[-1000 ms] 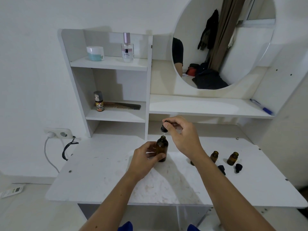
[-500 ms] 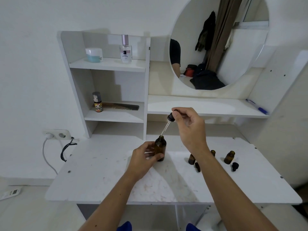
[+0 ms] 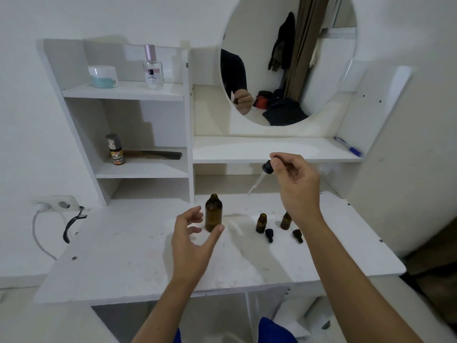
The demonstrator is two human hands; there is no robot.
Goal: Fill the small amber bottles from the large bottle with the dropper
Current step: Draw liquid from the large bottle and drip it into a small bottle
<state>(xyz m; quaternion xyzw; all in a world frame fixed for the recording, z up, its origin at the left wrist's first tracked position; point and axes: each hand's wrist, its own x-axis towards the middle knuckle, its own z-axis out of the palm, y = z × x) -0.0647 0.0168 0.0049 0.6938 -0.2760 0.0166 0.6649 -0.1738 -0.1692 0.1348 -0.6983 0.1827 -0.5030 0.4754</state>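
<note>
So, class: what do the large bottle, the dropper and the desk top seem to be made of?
Large bottle: amber glass or clear plastic, glossy and see-through.
Dropper: clear tube, glass or plastic; black bulb, likely rubber, pinched by the right hand.
Desk top: white laminated board, matte, scuffed.

One head-worn view looks forward and down, close over the white table (image 3: pixel 123 263).

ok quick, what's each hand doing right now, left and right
Left hand: open, fingers relaxed beside the large bottle, holding nothing.
Right hand: pinching the dropper by its black bulb, raised above the table.
</note>
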